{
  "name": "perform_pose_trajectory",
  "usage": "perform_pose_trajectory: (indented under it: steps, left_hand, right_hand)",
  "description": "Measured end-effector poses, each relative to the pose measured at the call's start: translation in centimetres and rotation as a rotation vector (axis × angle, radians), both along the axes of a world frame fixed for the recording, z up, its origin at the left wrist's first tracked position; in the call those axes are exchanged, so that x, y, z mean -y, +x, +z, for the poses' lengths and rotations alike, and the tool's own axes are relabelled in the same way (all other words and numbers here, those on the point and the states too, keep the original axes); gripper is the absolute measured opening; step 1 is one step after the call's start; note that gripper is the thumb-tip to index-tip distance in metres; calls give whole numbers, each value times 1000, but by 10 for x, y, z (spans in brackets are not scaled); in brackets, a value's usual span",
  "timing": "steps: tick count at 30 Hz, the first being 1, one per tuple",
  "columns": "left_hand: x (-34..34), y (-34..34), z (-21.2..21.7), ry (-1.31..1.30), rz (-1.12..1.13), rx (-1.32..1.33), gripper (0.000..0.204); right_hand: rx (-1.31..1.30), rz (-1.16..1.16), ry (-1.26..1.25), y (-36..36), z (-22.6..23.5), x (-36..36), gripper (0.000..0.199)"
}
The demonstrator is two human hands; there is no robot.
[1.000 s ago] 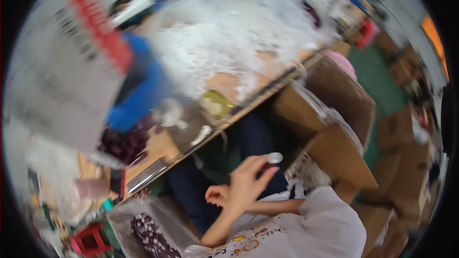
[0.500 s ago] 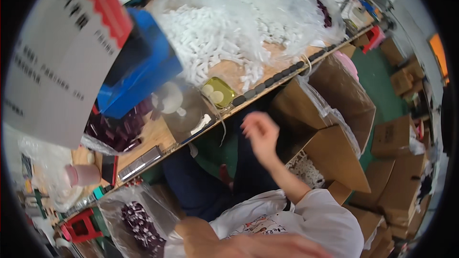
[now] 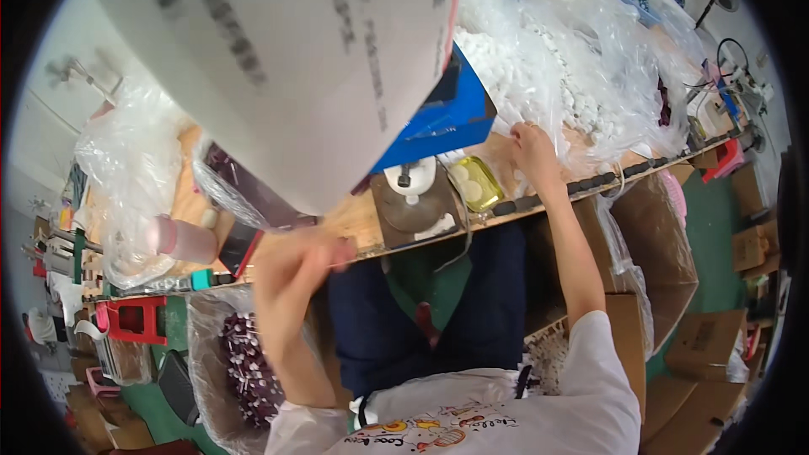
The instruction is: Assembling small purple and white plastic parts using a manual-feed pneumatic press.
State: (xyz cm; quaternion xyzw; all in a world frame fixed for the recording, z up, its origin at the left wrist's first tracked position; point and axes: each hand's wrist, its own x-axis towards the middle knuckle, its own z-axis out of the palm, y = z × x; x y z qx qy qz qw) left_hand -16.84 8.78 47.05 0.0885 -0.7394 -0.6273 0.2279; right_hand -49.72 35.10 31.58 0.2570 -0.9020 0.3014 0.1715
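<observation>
My right hand (image 3: 535, 153) reaches over the bench at the near edge of a heap of small white pieces (image 3: 527, 63). Its fingers are curled down and drawn together; what lies in them, if anything, is hidden. My left hand (image 3: 305, 268) is smeared by motion at the bench's front edge, so its fingers cannot be read. Between the hands stands a small device with a white top and grey base (image 3: 415, 209). Right of it lies a yellow-green tray (image 3: 476, 184) with pale round pieces. Behind is a blue box (image 3: 451, 122).
A big white printed sheet (image 3: 286, 59) hangs close, hiding much of the bench. A pink jar (image 3: 187, 240) and dark purple pieces (image 3: 244, 177) are at left. Below the bench stand a plastic-lined box of purple and white pieces (image 3: 246, 371), cardboard boxes (image 3: 657, 261) and a red stool (image 3: 139, 320).
My right hand has moved from above my lap up onto the bench by the white pieces. My left hand has gone from near my body forward to the bench edge. The view has turned.
</observation>
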Motion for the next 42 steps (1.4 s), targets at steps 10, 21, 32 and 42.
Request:
perform_pose_trajectory:
  steps: [10,21,32,42]
  left_hand:
    - [68,-103,-153,-836,198,244,39]
    - [49,-52,-153,-89,176,30,34]
    - [29,-53,-160,-220,287,60,26]
    - [31,-52,-161,-409,283,81,31]
  right_hand:
    - [39,99,-86,4,-12,2,19]
    - [-97,-293,-458,-97,1,-116,26]
    - [-96,-487,139,-117,-10,-128,45]
    - [-42,-467,-119,-50,-16,-23,59]
